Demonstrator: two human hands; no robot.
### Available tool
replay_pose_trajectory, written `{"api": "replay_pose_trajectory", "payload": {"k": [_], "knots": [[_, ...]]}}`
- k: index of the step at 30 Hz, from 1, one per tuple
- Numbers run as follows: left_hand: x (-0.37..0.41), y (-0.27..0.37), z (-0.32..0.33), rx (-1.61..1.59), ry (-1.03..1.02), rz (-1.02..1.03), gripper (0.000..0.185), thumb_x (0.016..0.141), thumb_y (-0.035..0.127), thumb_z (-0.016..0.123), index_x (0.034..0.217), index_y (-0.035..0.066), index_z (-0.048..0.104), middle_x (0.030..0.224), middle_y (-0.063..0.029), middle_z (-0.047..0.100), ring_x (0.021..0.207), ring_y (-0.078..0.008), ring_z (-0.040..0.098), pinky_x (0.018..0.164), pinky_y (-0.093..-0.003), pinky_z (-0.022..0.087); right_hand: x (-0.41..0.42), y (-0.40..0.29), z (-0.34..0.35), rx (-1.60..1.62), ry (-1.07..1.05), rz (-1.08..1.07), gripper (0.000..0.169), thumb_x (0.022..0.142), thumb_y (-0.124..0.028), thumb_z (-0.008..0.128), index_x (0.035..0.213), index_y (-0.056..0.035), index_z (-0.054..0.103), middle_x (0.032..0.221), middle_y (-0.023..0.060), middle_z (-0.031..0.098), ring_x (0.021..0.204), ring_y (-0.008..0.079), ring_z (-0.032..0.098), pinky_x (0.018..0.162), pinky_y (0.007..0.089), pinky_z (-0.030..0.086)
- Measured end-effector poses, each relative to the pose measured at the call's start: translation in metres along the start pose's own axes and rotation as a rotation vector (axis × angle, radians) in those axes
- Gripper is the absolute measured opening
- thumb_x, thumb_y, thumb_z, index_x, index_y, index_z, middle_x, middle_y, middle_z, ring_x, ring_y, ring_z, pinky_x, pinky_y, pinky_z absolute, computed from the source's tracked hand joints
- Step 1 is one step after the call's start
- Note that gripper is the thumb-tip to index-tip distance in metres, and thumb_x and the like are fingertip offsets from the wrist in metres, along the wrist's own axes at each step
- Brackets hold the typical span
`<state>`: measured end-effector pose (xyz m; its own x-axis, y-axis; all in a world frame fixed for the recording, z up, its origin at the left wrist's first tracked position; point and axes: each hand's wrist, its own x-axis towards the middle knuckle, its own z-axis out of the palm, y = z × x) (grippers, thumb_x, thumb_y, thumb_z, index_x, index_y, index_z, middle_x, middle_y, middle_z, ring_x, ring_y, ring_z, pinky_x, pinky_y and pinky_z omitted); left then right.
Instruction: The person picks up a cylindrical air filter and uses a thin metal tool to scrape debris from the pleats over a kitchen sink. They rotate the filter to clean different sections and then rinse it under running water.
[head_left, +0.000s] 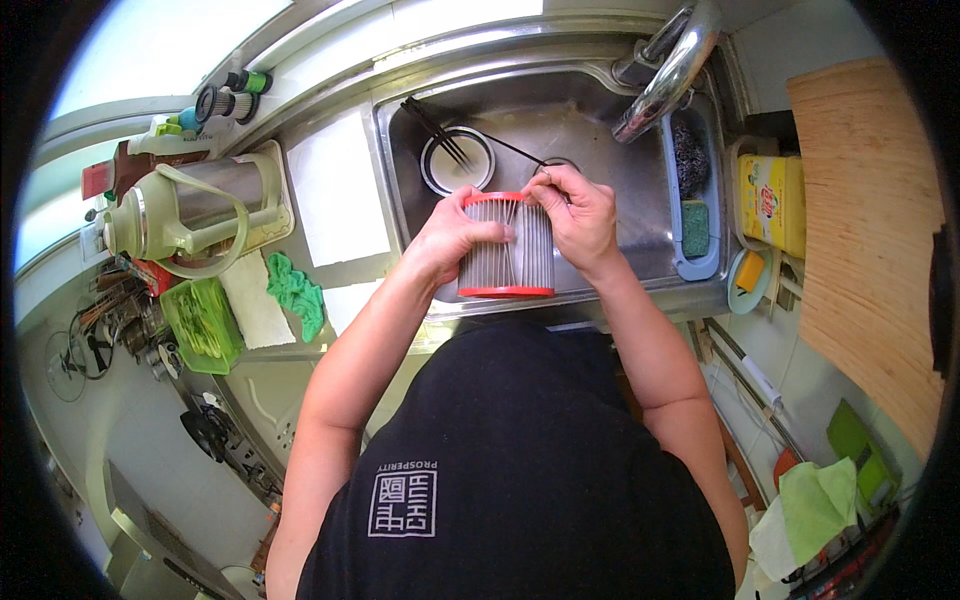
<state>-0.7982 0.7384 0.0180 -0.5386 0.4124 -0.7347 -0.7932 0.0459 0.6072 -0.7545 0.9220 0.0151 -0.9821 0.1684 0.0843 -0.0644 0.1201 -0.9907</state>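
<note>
My left hand grips a pleated cylindrical filter with red end rings, its thumb lying across the grey pleats. At the filter's upper right edge, my right hand pinches the end of a thin dark stick, which slants up and left over the sink. Whether the fingertips of that hand also touch the red ring is hard to tell. The filter is held over the near edge of the steel sink. Behind it in the sink stands a round bowl with several dark chopsticks leaning across it.
A chrome faucet arches over the sink's right back. A blue caddy holds steel wool and a green sponge. Left are a pale green thermos jug, a green cloth and a green basket. A wooden board stands right.
</note>
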Motion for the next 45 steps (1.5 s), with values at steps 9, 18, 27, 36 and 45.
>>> {"api": "replay_pose_trajectory", "payload": {"k": [9, 18, 27, 36, 45], "knots": [[-0.003, 0.005, -0.003, -0.045, 0.017, 0.008, 0.058, 0.065, -0.005, 0.078, 0.116, -0.002, 0.049, 0.101, -0.0160, 0.063, 0.091, -0.0264, 0.068, 0.082, -0.0407, 0.059, -0.001, 0.020, -0.023, 0.183, 0.340, 0.076, 0.008, 0.092, -0.001, 0.060, 0.087, 0.0004, 0.065, 0.082, 0.0041, 0.069, 0.074, 0.0108, 0.064, 0.067, 0.0249, 0.052], [-0.002, 0.001, -0.014, -0.174, -0.068, 0.013, 0.056, 0.069, -0.006, 0.075, 0.117, -0.001, 0.046, 0.105, -0.0173, 0.063, 0.095, -0.0295, 0.068, 0.082, -0.0460, 0.060, -0.024, 0.088, -0.055, -0.581, 0.414, 0.023, 0.007, 0.082, -0.007, 0.070, 0.088, -0.0066, 0.067, 0.078, 0.0098, 0.066, 0.072, 0.0266, 0.065, 0.064, 0.0364, 0.050], [-0.003, 0.002, -0.011, -0.204, -0.111, 0.004, 0.056, 0.070, -0.005, 0.074, 0.119, -0.001, 0.046, 0.105, -0.0171, 0.064, 0.095, -0.0292, 0.068, 0.084, -0.0456, 0.059, -0.018, 0.073, -0.045, -0.367, 0.396, -0.016, 0.010, 0.082, -0.001, 0.069, 0.091, -0.0027, 0.067, 0.078, 0.0124, 0.066, 0.072, 0.0259, 0.065, 0.061, 0.0352, 0.049], [-0.004, 0.003, -0.007, -0.205, -0.071, -0.025, 0.054, 0.072, -0.008, 0.070, 0.120, -0.001, 0.047, 0.105, -0.0169, 0.065, 0.095, -0.0289, 0.069, 0.084, -0.0456, 0.059, -0.018, 0.061, -0.038, -0.572, 0.328, -0.137, 0.012, 0.083, -0.005, 0.068, 0.094, -0.0084, 0.070, 0.085, 0.0071, 0.069, 0.082, 0.0241, 0.065, 0.073, 0.0351, 0.045], [-0.007, 0.004, -0.006, -0.207, -0.085, -0.017, 0.052, 0.072, -0.008, 0.070, 0.119, -0.002, 0.049, 0.106, -0.0168, 0.066, 0.094, -0.0293, 0.069, 0.086, -0.0460, 0.058, -0.029, 0.093, -0.045, -0.765, 0.340, 0.015, 0.008, 0.081, -0.012, 0.071, 0.088, -0.0142, 0.073, 0.082, 0.0042, 0.066, 0.086, 0.0213, 0.062, 0.073, 0.0348, 0.041]]}}
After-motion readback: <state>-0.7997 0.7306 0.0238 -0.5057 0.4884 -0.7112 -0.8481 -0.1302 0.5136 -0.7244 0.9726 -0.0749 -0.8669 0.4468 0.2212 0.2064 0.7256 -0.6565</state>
